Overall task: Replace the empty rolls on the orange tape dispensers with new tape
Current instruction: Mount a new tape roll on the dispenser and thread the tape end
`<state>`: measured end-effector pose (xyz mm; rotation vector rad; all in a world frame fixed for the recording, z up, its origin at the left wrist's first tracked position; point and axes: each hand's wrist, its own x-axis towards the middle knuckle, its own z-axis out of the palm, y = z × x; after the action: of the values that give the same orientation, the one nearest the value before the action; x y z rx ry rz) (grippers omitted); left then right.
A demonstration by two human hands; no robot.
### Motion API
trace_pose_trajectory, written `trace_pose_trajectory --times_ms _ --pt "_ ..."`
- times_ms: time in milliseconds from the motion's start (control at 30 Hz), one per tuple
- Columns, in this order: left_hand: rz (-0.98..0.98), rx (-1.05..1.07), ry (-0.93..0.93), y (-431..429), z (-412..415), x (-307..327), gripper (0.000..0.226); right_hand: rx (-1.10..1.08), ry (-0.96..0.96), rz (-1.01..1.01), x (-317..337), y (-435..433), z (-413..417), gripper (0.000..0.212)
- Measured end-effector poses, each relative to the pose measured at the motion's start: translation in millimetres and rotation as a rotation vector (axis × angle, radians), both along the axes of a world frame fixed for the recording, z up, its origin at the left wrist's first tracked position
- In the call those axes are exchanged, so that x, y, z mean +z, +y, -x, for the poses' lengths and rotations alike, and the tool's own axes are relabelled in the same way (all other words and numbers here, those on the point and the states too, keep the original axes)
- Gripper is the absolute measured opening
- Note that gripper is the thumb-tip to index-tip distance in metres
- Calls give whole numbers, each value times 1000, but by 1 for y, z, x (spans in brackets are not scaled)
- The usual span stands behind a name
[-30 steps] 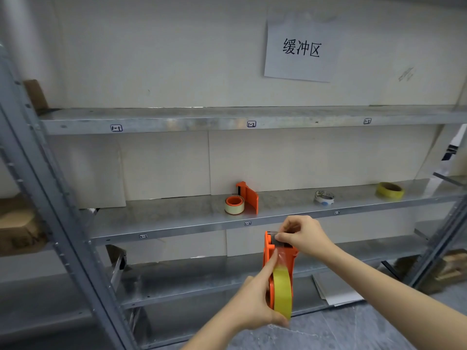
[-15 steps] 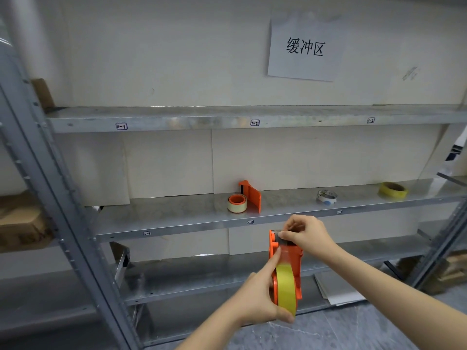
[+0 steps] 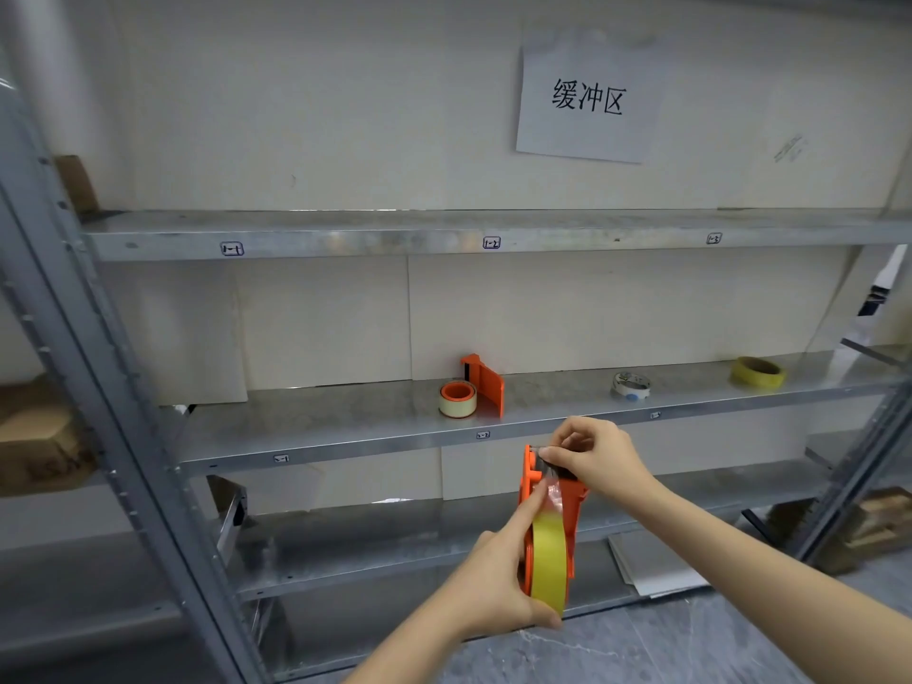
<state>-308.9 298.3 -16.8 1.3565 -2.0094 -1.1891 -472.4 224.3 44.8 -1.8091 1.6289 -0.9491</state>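
Head view is showing a person standing at a metal rack and working in mid-air, in front of and just below the middle shelf. The left hand is wrapping round the near end of an orange tape dispenser, thumb curled under the yellow tape roll seated in it, while its index finger is stretching up along the roll toward the loose clear tape end. The right hand is pinching that tape end at the dispenser's far, dark cutter end.

A second orange dispenser is standing on the middle shelf with a pale roll on an orange core touching its left side. Well to the right, a whitish spent-looking roll and a spare yellow roll are lying apart.

To my eye the threading is the risky part. The pinched end is looking crumpled, so it could be folding onto itself or sticking to the fingertips, and then feeding skewed across the cutter. If the pinch slackens, the end may snap back flat onto the roll. The right fingertips are sitting very close to the cutter. Nothing is supporting the dispenser from below, so a loosened left grasp could be dropping it to the floor.
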Motion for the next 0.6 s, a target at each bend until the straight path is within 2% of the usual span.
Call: trace_pose_trajectory --times_ms 167,267,433,600 --pt "38 16 45 1 -2 -1 134 -20 -29 -9 2 -2 0 15" --pt "-10 18 89 0 -2 2 143 -4 -43 3 6 -2 -2 16" --pt "-44 57 42 -5 -2 0 147 24 -40 14 10 -2 -3 16" --pt "16 53 -33 -3 -2 -8 145 23 -58 -24 12 -5 -3 17"
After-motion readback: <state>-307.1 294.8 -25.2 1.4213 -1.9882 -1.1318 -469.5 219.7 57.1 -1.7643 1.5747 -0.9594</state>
